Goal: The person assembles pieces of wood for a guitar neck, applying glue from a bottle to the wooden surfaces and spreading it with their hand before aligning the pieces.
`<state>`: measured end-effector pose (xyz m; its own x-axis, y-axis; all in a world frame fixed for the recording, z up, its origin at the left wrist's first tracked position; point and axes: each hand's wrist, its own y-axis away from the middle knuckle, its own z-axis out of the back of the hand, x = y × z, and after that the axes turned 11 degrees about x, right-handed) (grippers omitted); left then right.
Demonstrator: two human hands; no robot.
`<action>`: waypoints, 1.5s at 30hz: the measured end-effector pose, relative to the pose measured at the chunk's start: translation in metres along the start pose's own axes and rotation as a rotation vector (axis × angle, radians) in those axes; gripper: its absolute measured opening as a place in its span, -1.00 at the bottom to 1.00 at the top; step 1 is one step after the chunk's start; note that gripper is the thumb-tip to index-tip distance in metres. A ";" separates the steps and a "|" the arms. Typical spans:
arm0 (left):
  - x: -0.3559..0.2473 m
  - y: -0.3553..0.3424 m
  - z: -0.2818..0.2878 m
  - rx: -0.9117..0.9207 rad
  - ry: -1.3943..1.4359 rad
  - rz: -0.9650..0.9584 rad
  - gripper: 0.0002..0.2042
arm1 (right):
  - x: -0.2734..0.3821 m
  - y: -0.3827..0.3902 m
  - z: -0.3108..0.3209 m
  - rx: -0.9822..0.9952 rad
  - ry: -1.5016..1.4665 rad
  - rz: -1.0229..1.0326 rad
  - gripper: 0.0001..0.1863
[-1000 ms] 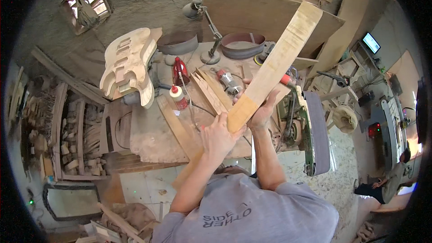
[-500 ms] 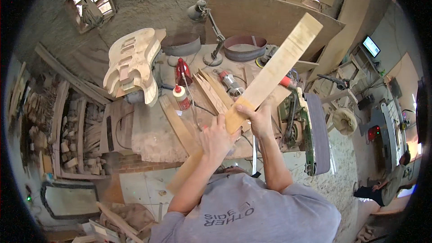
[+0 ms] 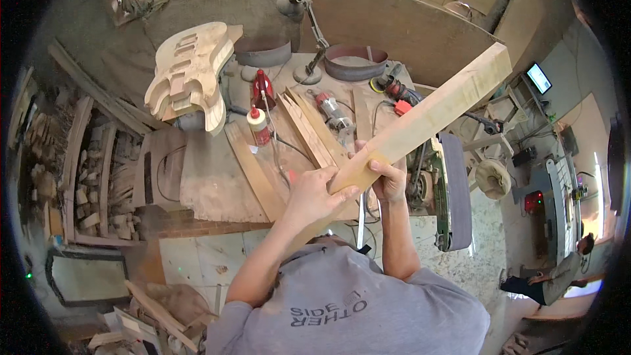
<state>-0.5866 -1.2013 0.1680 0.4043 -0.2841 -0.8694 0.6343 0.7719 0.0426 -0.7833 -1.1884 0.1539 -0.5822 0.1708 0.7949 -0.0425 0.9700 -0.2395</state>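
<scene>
1. Left hand (image 3: 317, 196): grasping the near end of a long pale wooden board (image 3: 439, 109), thumb laid along that end.
2. Right hand (image 3: 392, 183): wrapped round the same board just beyond the left hand; thumb over the near edge, fingertips showing at the far edge.
3. Board: held above the workbench (image 3: 209, 174), running forward and rightward from both hands; far end well apart from the right hand. A yellower patch lies between the hands.
4. Just ahead of left hand: loose wooden strips (image 3: 303, 133) on the bench; beyond them, a red-and-grey power tool (image 3: 334, 115).
5. Ahead and left of left hand: white bottle with red cap (image 3: 259, 130), standing upright. Farther off the same way, a pale guitar body (image 3: 187, 75).
6. Well ahead of both hands: a desk lamp (image 3: 307, 75) and a loop of sanding belt (image 3: 355, 64).
7. Right of right hand, near: a green belt sander (image 3: 455, 190), belt on edge.
8. Far right of right hand: another person (image 3: 554, 277), well apart.
</scene>
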 end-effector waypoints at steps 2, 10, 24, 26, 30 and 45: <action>-0.005 0.007 -0.009 -0.054 -0.045 -0.013 -0.53 | 0.001 0.005 0.004 0.036 -0.070 -0.029 -0.40; -0.024 0.026 -0.040 -0.276 -0.372 -0.091 -0.61 | -0.008 0.004 0.027 0.297 -0.313 0.109 -0.37; -0.023 0.022 -0.052 -0.512 -0.438 -0.197 -0.65 | -0.031 -0.020 0.047 0.594 -0.493 0.275 -0.34; -0.018 0.017 -0.054 -0.474 -0.418 -0.170 -0.64 | -0.034 -0.019 0.057 0.555 -0.443 0.245 -0.33; 0.019 -0.018 -0.026 -0.204 -0.164 0.075 -0.63 | -0.051 -0.019 0.070 0.123 -0.239 -0.108 -0.32; 0.197 0.051 -0.004 0.091 -0.300 0.603 -0.29 | -0.208 -0.062 0.197 -0.738 -0.016 -0.337 -0.59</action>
<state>-0.4776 -1.2159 -0.0037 0.8618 0.0257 -0.5066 0.2878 0.7977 0.5300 -0.8199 -1.3184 -0.1066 -0.6452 -0.1480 0.7495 0.3257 0.8342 0.4451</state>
